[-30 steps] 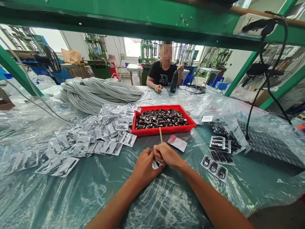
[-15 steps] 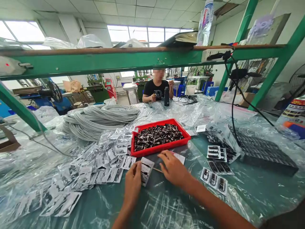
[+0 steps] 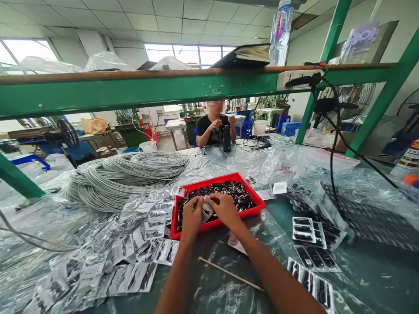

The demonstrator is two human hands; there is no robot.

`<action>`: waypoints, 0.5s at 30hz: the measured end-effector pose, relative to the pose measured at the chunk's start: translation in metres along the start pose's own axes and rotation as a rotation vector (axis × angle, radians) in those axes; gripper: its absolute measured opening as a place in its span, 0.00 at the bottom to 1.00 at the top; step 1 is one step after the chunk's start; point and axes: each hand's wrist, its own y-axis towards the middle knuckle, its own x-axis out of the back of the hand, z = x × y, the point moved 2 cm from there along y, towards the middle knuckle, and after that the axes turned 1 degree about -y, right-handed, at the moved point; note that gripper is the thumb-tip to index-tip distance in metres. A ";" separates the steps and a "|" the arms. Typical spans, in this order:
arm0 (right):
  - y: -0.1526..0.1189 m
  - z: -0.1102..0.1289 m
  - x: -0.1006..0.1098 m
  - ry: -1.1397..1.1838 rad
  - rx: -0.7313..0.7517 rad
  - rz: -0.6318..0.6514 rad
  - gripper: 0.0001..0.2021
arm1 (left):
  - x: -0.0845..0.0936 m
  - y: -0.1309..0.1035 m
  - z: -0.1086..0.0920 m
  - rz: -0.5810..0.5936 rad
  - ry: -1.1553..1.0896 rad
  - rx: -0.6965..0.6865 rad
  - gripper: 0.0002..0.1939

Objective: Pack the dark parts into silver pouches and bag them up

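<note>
The left hand (image 3: 193, 211) and the right hand (image 3: 225, 209) pinched one small pale pack (image 3: 207, 212) between them over the red tray (image 3: 255, 212) full of little black bits (image 3: 244, 199), and a heap of flat packs (image 3: 124, 253) lay left of the tray.

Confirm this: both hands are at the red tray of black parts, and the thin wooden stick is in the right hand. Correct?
Not quite: the head view shows the thin wooden stick lying on the table, not in the right hand. That hand and the left hand are at the red tray of black parts.
</note>
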 end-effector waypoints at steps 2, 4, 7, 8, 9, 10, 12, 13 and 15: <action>0.004 -0.010 0.005 0.056 0.004 0.048 0.15 | 0.000 0.003 0.000 0.080 0.063 0.008 0.21; 0.005 -0.019 0.008 0.069 -0.002 0.082 0.14 | 0.000 0.005 -0.001 0.175 0.094 0.008 0.21; 0.007 -0.029 0.013 0.035 -0.034 0.086 0.10 | 0.003 0.006 0.002 0.290 0.097 0.015 0.22; 0.008 -0.032 0.015 0.027 -0.048 0.086 0.10 | 0.005 0.007 0.005 0.295 0.090 0.036 0.23; 0.009 -0.033 0.018 0.019 -0.058 0.086 0.10 | 0.008 0.009 0.009 0.277 0.078 0.066 0.23; 0.010 -0.035 0.021 0.004 -0.059 0.074 0.11 | 0.010 0.010 0.014 0.237 0.064 0.100 0.23; 0.011 -0.033 0.024 -0.068 -0.017 -0.002 0.12 | 0.015 0.013 0.024 0.103 0.034 0.154 0.23; 0.011 -0.030 0.023 -0.122 0.032 -0.052 0.13 | 0.016 0.014 0.027 0.023 0.025 0.170 0.22; 0.006 -0.021 0.013 -0.231 0.160 -0.109 0.17 | 0.016 0.013 0.031 -0.121 0.013 0.174 0.20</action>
